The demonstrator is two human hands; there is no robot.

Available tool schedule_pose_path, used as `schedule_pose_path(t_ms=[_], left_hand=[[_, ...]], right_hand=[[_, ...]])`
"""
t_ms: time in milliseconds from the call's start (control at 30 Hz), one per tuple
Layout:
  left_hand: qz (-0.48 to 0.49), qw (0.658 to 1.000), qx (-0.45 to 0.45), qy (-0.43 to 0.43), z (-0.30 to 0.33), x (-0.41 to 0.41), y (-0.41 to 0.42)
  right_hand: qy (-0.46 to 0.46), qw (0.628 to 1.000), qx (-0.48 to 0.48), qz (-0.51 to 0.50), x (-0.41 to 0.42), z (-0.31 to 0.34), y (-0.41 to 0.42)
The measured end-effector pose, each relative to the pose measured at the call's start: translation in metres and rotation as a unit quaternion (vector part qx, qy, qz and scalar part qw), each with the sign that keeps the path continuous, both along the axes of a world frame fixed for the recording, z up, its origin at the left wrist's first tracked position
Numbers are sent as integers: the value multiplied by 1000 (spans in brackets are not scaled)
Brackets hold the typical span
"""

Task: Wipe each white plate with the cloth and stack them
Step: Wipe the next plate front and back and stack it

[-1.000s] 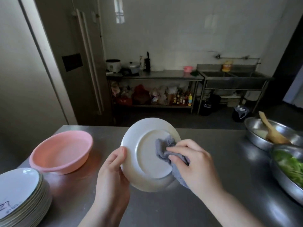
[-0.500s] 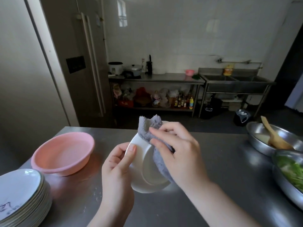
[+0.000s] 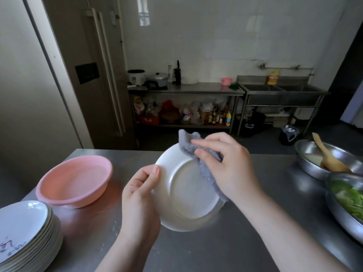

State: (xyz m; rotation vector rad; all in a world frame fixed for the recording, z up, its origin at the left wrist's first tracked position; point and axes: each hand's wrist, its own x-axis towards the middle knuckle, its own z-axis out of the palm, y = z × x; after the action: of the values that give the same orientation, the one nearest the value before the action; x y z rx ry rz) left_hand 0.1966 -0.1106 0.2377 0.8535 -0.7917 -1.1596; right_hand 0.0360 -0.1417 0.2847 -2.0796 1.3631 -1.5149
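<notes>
A white plate (image 3: 186,195) is held tilted above the steel table (image 3: 245,242), its underside with the foot ring facing me. My left hand (image 3: 140,195) grips its left rim, thumb on the near face. My right hand (image 3: 225,163) holds a grey cloth (image 3: 193,143) bunched over the plate's upper right rim; the cloth hangs down past the plate's right edge. A stack of several white plates (image 3: 25,236) with a dark pattern sits at the table's near left corner.
A pink plastic basin (image 3: 74,180) stands left of the plate. At the right are a steel bowl (image 3: 314,154) with a wooden spoon (image 3: 328,157) and a steel bowl of greens (image 3: 347,197). Beyond the table stand a fridge, a shelf table and a sink.
The plate has turned from nearly edge-on to showing its underside again. My right hand with the cloth has slid along the top rim toward the right.
</notes>
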Motion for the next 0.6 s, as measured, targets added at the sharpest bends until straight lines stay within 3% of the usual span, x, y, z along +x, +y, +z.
schedule_pose_path(t_ms=[167,267,400,600], left_hand=[[-7,997,50,60,-4,9,-10],[-8,987,83,135,-5,9,-15],[16,964,150,219,-8,4,-19],[9,933,187,307,-5,-1,-23]], right_hand=[[-76,994,51,-54,-31,-16,-13],[-138,986,25,-93,-28,-41,0],[-92,991,-5,-102,-7,-76,22],[-142,976,-14,-162,-16,-74,17]])
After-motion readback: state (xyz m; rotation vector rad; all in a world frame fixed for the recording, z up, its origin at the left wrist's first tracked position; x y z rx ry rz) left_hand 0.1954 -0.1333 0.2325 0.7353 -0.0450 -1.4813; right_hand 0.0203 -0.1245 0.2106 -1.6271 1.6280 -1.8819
